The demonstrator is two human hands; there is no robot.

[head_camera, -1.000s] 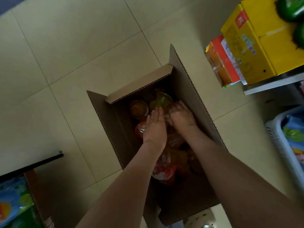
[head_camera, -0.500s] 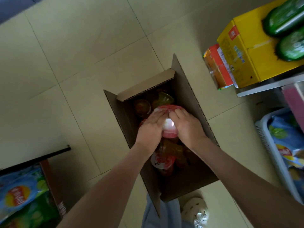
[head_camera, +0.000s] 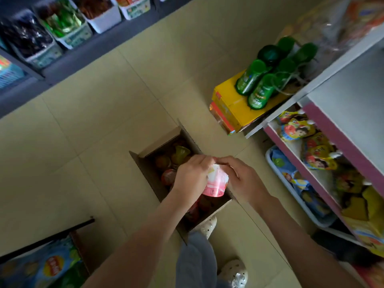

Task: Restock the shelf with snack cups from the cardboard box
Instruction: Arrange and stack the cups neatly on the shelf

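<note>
Both hands, left (head_camera: pixel 192 175), right (head_camera: pixel 244 179), gripping pink snack cup (head_camera: pixel 216 182), above cardboard box (head_camera: pixel 160 140)

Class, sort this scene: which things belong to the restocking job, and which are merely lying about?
Job: pink cup, held by left hand and right hand; cardboard box; other cups inside it.
Lying about: green bottles; yellow carton; snack pouches; crisp bags.

We note: left hand (head_camera: pixel 193 175), right hand (head_camera: pixel 243 179), forearms (head_camera: pixel 128 246) bare; grey-blue trouser leg (head_camera: pixel 195 260); white clogs (head_camera: pixel 234 273), dark-speckled.
</note>
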